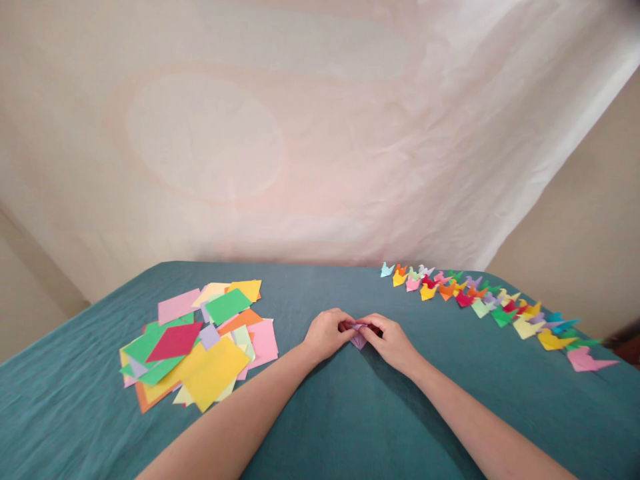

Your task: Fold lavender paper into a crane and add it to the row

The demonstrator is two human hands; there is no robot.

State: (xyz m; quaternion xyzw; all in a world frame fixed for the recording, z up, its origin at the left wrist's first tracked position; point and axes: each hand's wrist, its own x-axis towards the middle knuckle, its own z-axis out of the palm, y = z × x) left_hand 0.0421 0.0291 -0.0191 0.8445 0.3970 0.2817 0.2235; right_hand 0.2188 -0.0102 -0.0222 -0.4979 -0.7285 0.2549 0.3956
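Note:
A small piece of folded purple paper [359, 340] is held between my two hands at the middle of the table. My left hand [330, 333] pinches its left side between thumb and fingers. On the other side, the thumb and fingers of my right hand [389, 339] close on its right edge. The lower part of the paper shows below my thumbs and comes to a point with creases on it. My fingertips hide much of its upper part.
A loose pile of coloured paper sheets [215, 370] lies to the left. Several folded paper birds [530, 327] in many colours stand in slanting rows along the right side. A dark green cloth [320, 427] covers the table, and a pale curtain [320, 167] hangs behind it.

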